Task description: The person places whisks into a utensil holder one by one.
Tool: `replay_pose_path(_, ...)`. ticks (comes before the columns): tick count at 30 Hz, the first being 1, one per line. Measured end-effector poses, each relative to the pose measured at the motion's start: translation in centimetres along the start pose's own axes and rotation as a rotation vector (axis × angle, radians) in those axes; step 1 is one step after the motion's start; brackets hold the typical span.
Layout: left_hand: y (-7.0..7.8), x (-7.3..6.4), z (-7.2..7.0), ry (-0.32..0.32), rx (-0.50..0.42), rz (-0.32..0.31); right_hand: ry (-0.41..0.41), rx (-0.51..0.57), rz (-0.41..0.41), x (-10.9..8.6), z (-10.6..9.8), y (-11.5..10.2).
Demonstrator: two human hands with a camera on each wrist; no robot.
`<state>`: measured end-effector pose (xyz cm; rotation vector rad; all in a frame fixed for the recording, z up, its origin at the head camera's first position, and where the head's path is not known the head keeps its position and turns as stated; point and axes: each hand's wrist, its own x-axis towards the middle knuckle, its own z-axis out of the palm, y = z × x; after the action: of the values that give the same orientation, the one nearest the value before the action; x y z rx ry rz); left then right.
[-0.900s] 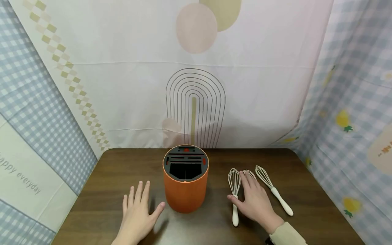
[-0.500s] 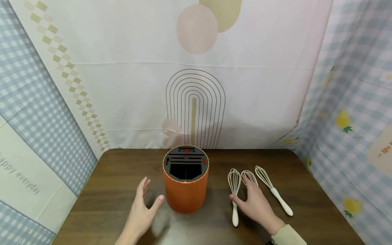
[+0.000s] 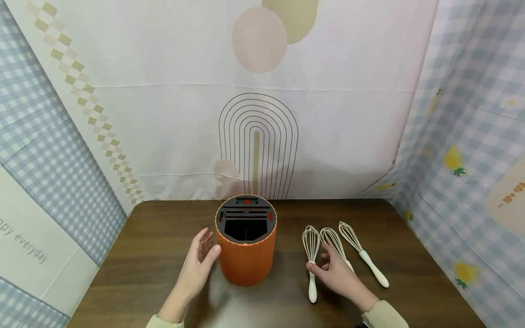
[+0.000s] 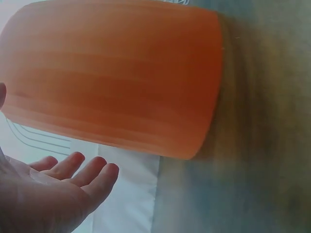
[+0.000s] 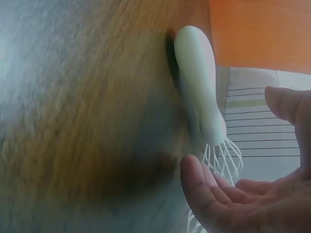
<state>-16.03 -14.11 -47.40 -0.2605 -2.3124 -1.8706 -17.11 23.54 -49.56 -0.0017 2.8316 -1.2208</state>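
An orange, round utensil holder [image 3: 247, 264] with a black slotted top stands upright on the table. My left hand [image 3: 193, 269] hovers at its left side, thumb and fingers spread and loosely bent; the left wrist view shows a gap between the fingers and the orange wall [image 4: 116, 73]. Three white whisks lie right of the holder: a left whisk [image 3: 312, 287], a middle whisk [image 3: 331, 238] and a right whisk [image 3: 373, 269]. My right hand [image 3: 338, 275] is over the middle one, hiding much of its handle. Its thumb is by the left whisk's handle [image 5: 197, 73], fingers parted from it.
The dark wooden table [image 3: 164, 228] carries the holder and whisks. A white patterned cloth [image 3: 184, 127] hangs behind its back edge. Blue checked cloths hang at the left [image 3: 49, 114] and right [image 3: 471, 114].
My left hand has turned from palm-down to thumb-up and come closer to the holder. The right hand's fingers have drawn back and bent, uncovering more of the middle whisk's wires.
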Motion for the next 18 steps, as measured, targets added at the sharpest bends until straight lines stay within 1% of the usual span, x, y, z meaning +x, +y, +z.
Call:
replay_pose_path(4, 0.3, 0.7, 0.1, 0.002, -0.023, 0.012, -0.02, 0.065, 0.05, 0.2, 0.4, 0.3)
replay_pose_path(9, 0.8, 1.4, 0.3, 0.001, -0.042, 0.008, -0.064, 0.228, 0.152, 0.7, 0.6, 0.6)
replay_pose_path(12, 1.1, 1.8, 0.4, -0.01, -0.076, 0.001, -0.098, 0.309, 0.205, 1.1, 0.5, 0.6)
replay_pose_path(14, 1.3, 2.1, 0.4, -0.022, -0.112, -0.003, -0.111, 0.313, 0.227, 1.4, 0.5, 0.6)
replay_pose_path(18, 1.7, 2.8, 0.3, -0.032, -0.19, 0.005, -0.119, 0.3, 0.243, 1.8, 0.6, 0.7)
